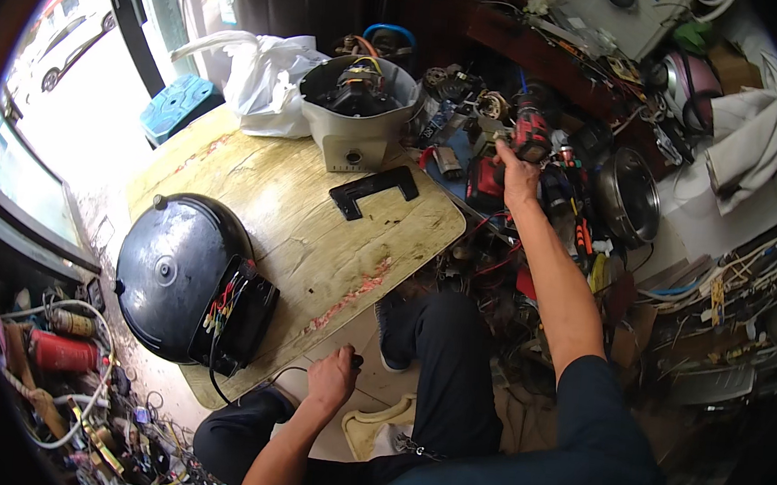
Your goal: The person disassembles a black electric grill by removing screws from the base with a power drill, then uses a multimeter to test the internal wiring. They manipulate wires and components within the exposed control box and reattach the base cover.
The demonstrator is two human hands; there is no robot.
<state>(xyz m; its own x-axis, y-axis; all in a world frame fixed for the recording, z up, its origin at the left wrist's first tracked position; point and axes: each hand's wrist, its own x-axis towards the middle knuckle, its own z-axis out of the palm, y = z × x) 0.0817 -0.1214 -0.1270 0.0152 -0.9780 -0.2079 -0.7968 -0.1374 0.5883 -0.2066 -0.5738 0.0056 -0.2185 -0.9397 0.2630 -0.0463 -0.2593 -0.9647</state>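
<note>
On the left of the worn table lies a round black appliance base (163,267), upside down, with coloured wires and terminals (222,307) exposed in an opening on its side. A black power cord (289,371) runs from it to my left hand (331,380), which is closed around the cord's dark end; the fingers partly hide that end. My right hand (521,178) reaches out to the tool pile and is wrapped round the handle of a red and black cordless drill (531,131). A black L-shaped cover piece (372,192) lies flat near the table's right side.
A grey appliance housing (358,123) with inner parts stands at the table's back, beside a white plastic bag (269,81) and a blue stool (180,109). Tools and parts crowd the right, around a metal bowl (628,198). Scrap and a red can (61,351) lie lower left.
</note>
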